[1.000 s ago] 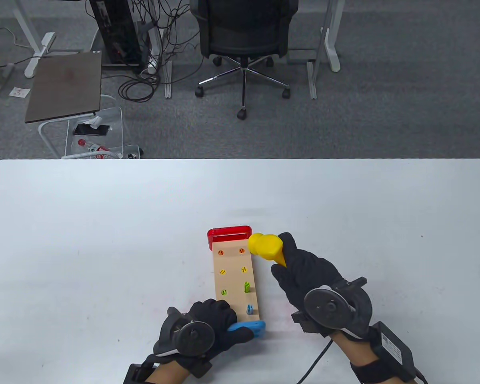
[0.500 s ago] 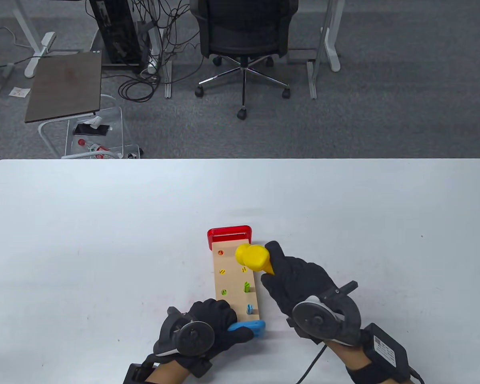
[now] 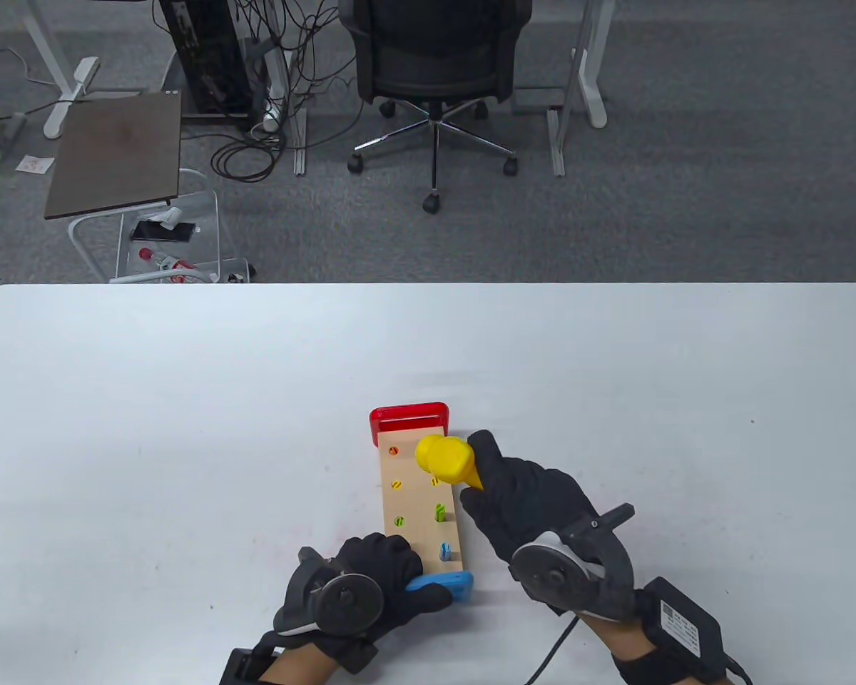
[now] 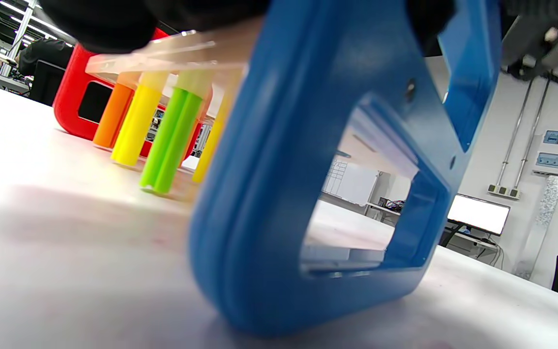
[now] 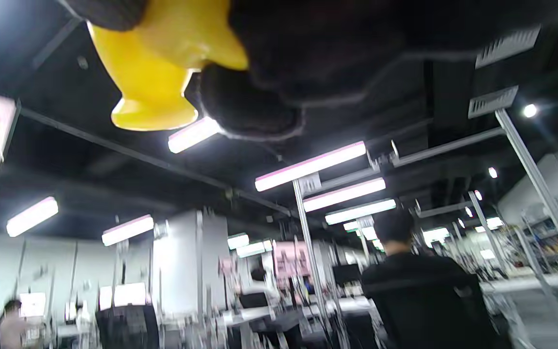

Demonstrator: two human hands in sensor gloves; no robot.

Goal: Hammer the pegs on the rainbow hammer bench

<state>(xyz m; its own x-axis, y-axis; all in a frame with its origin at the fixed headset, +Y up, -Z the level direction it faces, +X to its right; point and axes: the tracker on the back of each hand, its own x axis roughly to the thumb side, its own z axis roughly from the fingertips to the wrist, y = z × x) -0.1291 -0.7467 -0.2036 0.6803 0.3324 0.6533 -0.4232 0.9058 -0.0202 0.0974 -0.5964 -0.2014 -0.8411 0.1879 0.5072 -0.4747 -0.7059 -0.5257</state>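
Observation:
The hammer bench (image 3: 414, 503) is a wooden board with a red end leg (image 3: 409, 416) at the far end and a blue end leg (image 3: 446, 584) at the near end. My left hand (image 3: 378, 581) grips the blue leg (image 4: 308, 169). A green peg (image 3: 440, 511) and a blue peg (image 3: 445, 550) stand up on the board's right side; the orange, yellow and left green pegs sit flush. My right hand (image 3: 524, 496) holds the yellow hammer (image 3: 446, 460), its head over the board's far right pegs. The hammer also shows in the right wrist view (image 5: 158, 63).
The white table (image 3: 185, 428) reaches to both sides and beyond the bench. Under the board, orange, yellow and green peg shafts (image 4: 158, 140) reach the tabletop. An office chair (image 3: 435, 71) and a side stand (image 3: 118, 153) are on the floor beyond the far edge.
My right hand has moved left and toward me, bringing the yellow hammer head from beside the red leg to over the board's far right pegs. My left hand has not moved.

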